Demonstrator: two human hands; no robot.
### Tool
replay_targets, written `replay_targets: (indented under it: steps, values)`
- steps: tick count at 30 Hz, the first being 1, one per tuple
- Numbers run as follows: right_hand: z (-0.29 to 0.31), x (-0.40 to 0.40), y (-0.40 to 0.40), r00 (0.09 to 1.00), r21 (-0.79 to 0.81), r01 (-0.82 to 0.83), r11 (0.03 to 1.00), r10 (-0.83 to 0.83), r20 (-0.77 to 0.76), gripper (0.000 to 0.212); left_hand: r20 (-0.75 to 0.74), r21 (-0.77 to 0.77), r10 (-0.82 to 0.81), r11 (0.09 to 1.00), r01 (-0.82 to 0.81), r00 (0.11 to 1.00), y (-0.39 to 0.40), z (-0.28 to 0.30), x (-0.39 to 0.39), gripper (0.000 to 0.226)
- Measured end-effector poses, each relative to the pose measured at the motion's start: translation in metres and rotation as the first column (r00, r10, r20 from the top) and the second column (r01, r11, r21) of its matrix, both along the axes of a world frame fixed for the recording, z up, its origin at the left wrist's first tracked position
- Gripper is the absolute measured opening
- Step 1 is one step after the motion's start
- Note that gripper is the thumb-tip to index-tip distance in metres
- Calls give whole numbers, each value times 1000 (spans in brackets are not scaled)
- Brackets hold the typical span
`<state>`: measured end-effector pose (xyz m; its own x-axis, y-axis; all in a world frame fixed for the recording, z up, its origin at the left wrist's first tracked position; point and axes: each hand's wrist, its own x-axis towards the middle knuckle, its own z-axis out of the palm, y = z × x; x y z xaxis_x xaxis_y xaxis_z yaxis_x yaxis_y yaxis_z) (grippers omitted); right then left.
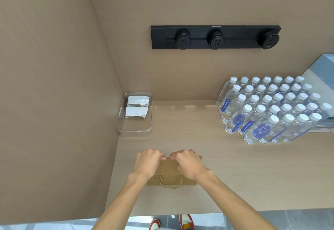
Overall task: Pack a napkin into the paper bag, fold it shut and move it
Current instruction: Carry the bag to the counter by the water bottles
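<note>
A brown paper bag lies flat on the counter near its front edge, its twine handle pointing toward me. My left hand and my right hand both grip the bag's far edge, fingers curled over it, thumbs nearly meeting at the middle. White folded napkins sit in two stacks inside a clear plastic tray in the left corner, well beyond my hands.
Several water bottles with white caps stand packed together at the right. A black socket strip is mounted on the back wall. A side wall closes the left. The counter's front edge runs below my forearms.
</note>
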<state>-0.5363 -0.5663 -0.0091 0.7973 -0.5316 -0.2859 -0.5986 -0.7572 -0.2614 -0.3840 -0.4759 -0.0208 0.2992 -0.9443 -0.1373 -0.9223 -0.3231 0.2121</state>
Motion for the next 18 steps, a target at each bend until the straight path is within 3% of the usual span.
replay_targets:
  steps: [6,11,18]
  values:
    - [-2,6,6,1000,-36,-4,999,4,-18,41,37,4,-49,999,49,998,1,3,-11,18]
    - [-2,1,7,999,-114,-18,993,14,-39,36,42,-33,-41,999,43,998,9,-2,-10,16]
    - [4,-10,4,999,-92,-22,996,19,-39,36,39,-50,-23,998,25,999,13,-9,-3,22]
